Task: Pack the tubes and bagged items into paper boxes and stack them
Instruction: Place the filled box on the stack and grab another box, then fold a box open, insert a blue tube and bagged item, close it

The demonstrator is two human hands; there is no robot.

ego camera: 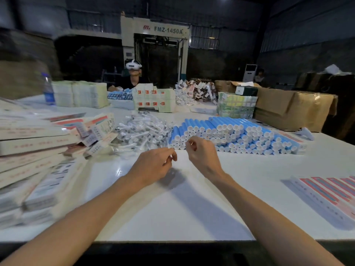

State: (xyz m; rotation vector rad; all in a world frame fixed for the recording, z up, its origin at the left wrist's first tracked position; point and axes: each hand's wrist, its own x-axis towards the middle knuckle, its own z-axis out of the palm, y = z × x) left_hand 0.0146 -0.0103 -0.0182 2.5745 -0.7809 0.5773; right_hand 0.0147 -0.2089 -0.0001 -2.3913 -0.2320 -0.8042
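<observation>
Head view: over the counter [172,208], the left hand [155,162] and right hand [201,152] hover loosely curled, seemingly holding nothing. Just beyond lie bagged items [142,131] and stacked tubes [240,135], with flat boxes [32,143] to the left. Packing looks unstarted, so a box needs picking first.

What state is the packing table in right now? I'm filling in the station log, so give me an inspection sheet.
Surface: white table, glossy.
Job's things: blue tubes stacked, caps facing the camera; bagged items heaped to their left; flat paper boxes piled at left, blurred; more flat boxes at right.
Clutter: water bottle far left; brown carton far right.
Grippers: left hand and right hand over the table, fingers loosely curled, nothing seen in them.
Cables: nothing seen.
Surroundings: second person wearing a headset across the table; machine marked FMZ-1450A behind.
</observation>
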